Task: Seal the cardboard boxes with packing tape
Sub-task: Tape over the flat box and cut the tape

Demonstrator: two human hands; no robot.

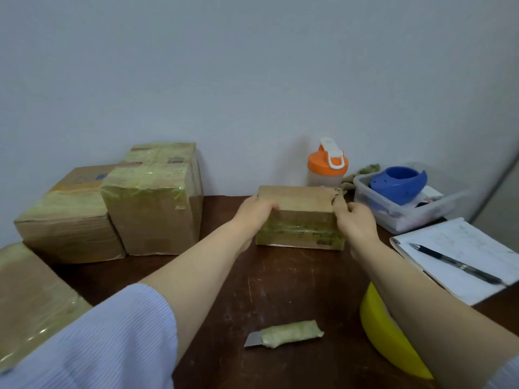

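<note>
From the head view, a small cardboard box (302, 217) sits on the table (280, 290) near the far wall, with a band of tape across its near face. The left hand (254, 210) curls its fingers over the box's top left edge. The right hand (355, 220) grips the right edge. Three taped boxes (154, 197) crowd the left side. A plastic tub (404, 217) stands just right of the box, and a notebook (463, 256) lies nearer. Bare tabletop lies in front of the box, down to a tape-wrapped blade (283, 334).
</note>
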